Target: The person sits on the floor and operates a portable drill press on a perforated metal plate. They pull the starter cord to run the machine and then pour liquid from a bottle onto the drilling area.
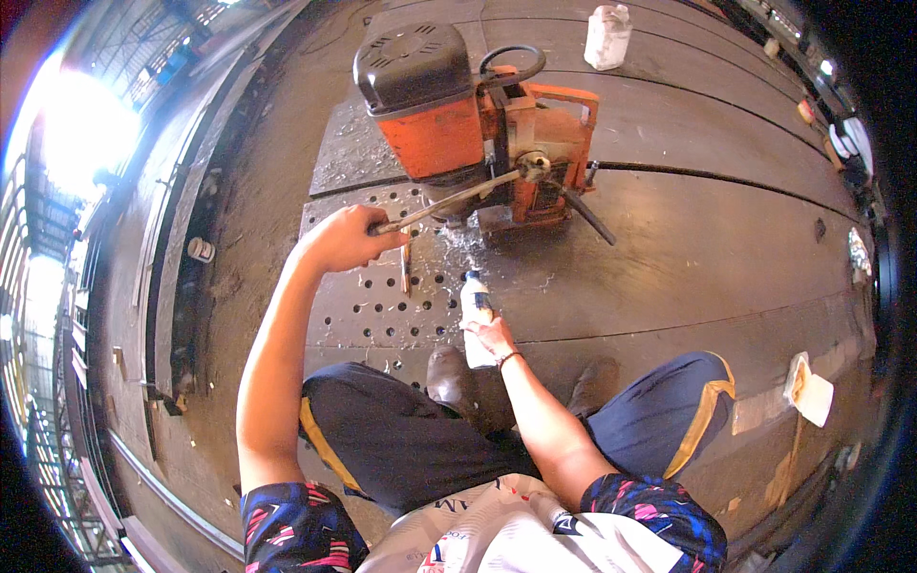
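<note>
An orange magnetic drill with a black motor cover stands on the steel plate. My left hand is closed around the end of its long feed lever, left of the drill. Lower down, my right hand grips a white squeeze bottle with a dark tip. The bottle's tip points toward the base of the drill, where bright metal shavings lie. A slim, pencil-like stick rests on the plate near my left hand. The cutter itself is hard to make out.
Rows of drilled holes cover the plate's left part. My boots stand close below the bottle. A white jug sits beyond the drill; a cut-open white container lies far right. At left, a small white can stands beside long beams.
</note>
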